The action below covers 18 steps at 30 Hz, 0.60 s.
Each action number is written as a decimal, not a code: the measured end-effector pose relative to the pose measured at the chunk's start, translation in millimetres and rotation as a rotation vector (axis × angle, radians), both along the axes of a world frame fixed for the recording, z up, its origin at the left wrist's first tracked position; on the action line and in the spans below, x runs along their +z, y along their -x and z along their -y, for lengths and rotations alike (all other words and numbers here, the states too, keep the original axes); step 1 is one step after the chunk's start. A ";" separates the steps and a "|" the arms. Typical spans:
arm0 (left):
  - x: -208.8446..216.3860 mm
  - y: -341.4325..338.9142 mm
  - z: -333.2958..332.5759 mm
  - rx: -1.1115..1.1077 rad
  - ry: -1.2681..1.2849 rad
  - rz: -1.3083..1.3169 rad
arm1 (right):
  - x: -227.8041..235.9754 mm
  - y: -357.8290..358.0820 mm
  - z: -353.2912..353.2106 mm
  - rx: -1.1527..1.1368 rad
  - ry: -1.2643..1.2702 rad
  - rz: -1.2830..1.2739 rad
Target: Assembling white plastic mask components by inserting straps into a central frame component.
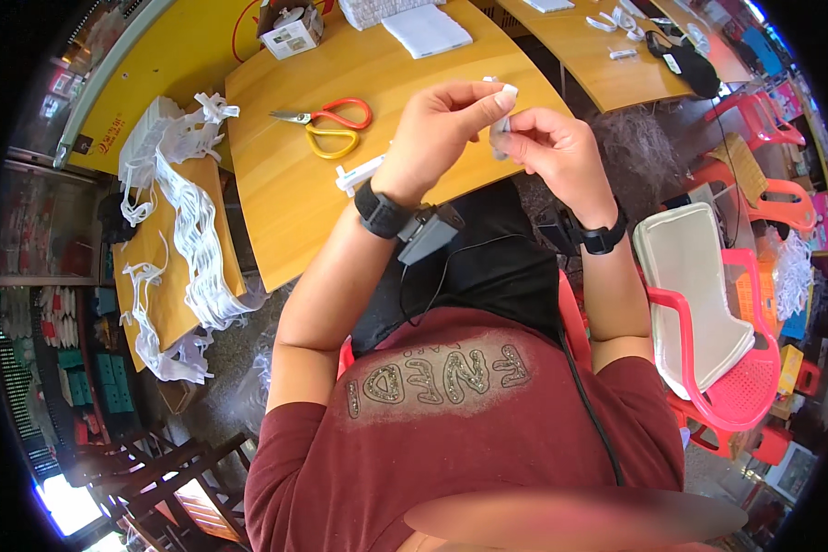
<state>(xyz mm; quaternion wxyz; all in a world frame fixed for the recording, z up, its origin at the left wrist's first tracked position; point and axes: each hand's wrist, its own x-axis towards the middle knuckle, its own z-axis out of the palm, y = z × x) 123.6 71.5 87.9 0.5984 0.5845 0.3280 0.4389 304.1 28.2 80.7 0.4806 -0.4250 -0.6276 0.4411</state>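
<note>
Over the right edge of the wooden table (304, 202), both my hands meet around a small whitish-grey strip (500, 138). My left hand (442, 129) pinches its upper end between thumb and forefinger. My right hand (559, 156) is closed on the lower part, with fingertips bunched together. The strip is mostly hidden by fingers, so its exact kind does not show. Beside my left wrist a flat white piece (361, 174) lies on the table. Farther left rest scissors (318, 117) with one red and one yellow handle loop, blades pointing left.
Long bundles of white straps (189, 221) hang over a bench at the left. At the table's far side stand a small open box (292, 35) and a white stack of sheets (426, 31). A second table (598, 69) and a pink chair (731, 386) holding white cushions (681, 276) are at right.
</note>
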 end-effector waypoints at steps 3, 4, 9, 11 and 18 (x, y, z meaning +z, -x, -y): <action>2.6 4.3 1.4 -0.032 -0.106 0.087 | 0.6 1.2 3.0 0.063 0.038 -0.042; 1.8 2.3 2.9 -0.018 -0.101 0.147 | -1.4 1.2 1.8 0.096 0.064 -0.099; -9.0 -1.3 20.1 0.137 -0.489 0.225 | -21.0 1.7 -12.8 0.212 0.264 -0.604; -6.5 4.7 33.7 0.136 -0.635 0.190 | -28.3 -1.0 -27.3 -0.101 0.426 -0.872; -2.6 36.2 35.9 0.123 0.317 0.453 | -66.6 -10.7 -73.9 -0.223 0.280 -0.046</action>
